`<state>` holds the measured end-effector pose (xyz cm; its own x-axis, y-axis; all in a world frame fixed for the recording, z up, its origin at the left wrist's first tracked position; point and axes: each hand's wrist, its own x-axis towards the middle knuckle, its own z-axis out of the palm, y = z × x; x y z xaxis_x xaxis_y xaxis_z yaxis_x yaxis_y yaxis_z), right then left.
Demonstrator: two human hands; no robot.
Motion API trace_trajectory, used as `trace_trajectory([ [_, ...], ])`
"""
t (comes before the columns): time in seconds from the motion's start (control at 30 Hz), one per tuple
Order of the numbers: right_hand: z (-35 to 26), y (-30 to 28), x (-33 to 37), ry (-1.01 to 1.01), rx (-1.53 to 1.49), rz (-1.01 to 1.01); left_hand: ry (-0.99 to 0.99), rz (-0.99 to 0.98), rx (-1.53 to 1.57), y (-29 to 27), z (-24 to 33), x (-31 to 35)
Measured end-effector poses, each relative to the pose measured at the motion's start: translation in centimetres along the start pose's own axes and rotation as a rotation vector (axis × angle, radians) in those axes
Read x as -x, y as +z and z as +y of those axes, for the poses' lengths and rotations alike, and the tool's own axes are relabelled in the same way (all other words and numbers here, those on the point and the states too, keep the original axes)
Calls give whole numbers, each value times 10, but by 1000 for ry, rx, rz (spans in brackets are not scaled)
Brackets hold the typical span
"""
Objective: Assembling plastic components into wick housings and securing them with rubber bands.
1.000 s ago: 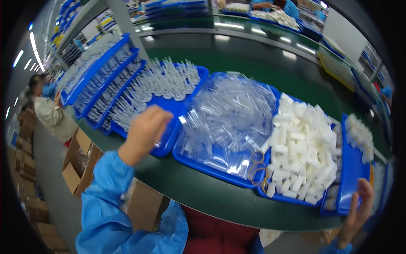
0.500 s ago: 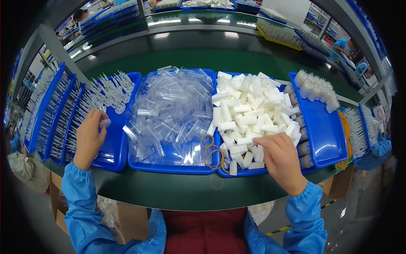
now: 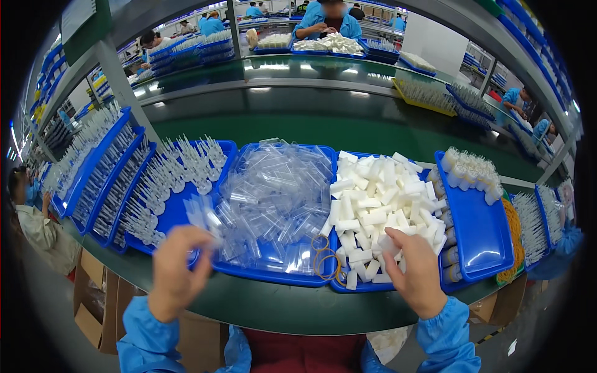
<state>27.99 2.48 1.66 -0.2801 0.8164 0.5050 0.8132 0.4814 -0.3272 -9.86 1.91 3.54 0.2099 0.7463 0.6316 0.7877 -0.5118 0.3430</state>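
My left hand [image 3: 177, 270] is closed and smeared by motion, in front of the left and clear-sleeve trays. Its fingertips pinch a blurred translucent white plastic piece [image 3: 204, 217], whose exact shape I cannot make out. Above the front of the white-block pile, my right hand [image 3: 418, 273] pinches a white block [image 3: 389, 244] between thumb and fingers. Many similar white blocks [image 3: 373, 205] are heaped in a blue tray under it. Between my hands, a blue tray [image 3: 273, 270] holds a heap of clear plastic sleeves [image 3: 277, 186].
White spiked pieces with round bases [image 3: 177, 165] stand in a blue tray at left, beside more tilted trays [image 3: 93, 171]. Yellow rubber bands [image 3: 324, 258] lie over the middle tray rims. A tilted blue tray [image 3: 476, 227] at right holds capped pieces. Co-workers [image 3: 329, 18] sit beyond the green bench.
My left hand has moved right and nearer from the left tray with the piece in its fingers. My right hand has lifted a block from the pile. The view has tilted up.
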Motion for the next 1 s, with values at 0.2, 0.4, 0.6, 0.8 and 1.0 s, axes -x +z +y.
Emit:
trace_trajectory([
  [0.2, -31, 11, 13, 95, -408, -120, 95, -349, 519, 74, 66, 28],
  [0.4, -32, 12, 30, 381, -604, -86, 93, -374, 626, 94, 91, 33],
  [0.6, -26, 9, 28, 206, -373, -46, 92, -390, 623, 91, 90, 33],
  [0.8, -28, 17, 28, 444, -905, -30, 100, -364, 647, 93, 89, 37],
  [1.0, -35, 14, 24, 534, -1185, -74, 81, -366, 619, 90, 86, 35],
])
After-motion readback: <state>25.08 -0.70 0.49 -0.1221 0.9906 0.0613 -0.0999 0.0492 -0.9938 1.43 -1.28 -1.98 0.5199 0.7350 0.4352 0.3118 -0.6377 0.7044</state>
